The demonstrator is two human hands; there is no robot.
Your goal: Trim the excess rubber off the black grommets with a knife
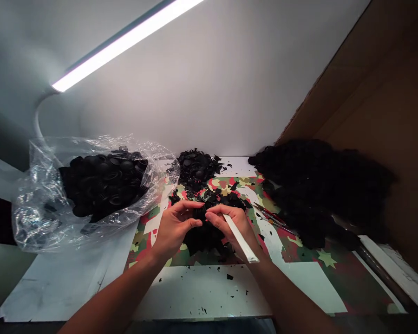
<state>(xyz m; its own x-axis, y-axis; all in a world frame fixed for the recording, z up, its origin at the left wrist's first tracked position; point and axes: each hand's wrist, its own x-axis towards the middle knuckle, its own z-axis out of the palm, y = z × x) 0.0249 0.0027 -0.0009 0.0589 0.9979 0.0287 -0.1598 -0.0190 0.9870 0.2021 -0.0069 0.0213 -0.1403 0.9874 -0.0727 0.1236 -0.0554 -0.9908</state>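
My left hand [174, 227] pinches a small round black ribbed part [199, 212] over the middle of the table. My right hand [230, 221] touches the same part from the right and grips a thin white stick-like tool [240, 239] that slants down toward me. Under both hands lies a small heap of black trimmings [207, 239] on a camouflage-patterned mat [299, 264].
A clear plastic bag [38, 208] of black round parts sits at the left. A pile of black scraps [197, 167] lies behind the hands, and a large black heap [316, 185] at the right beside a cardboard wall [386, 93]. Thin red-handled tools [270, 215] lie on the mat. A lamp bar [125, 41] hangs overhead.
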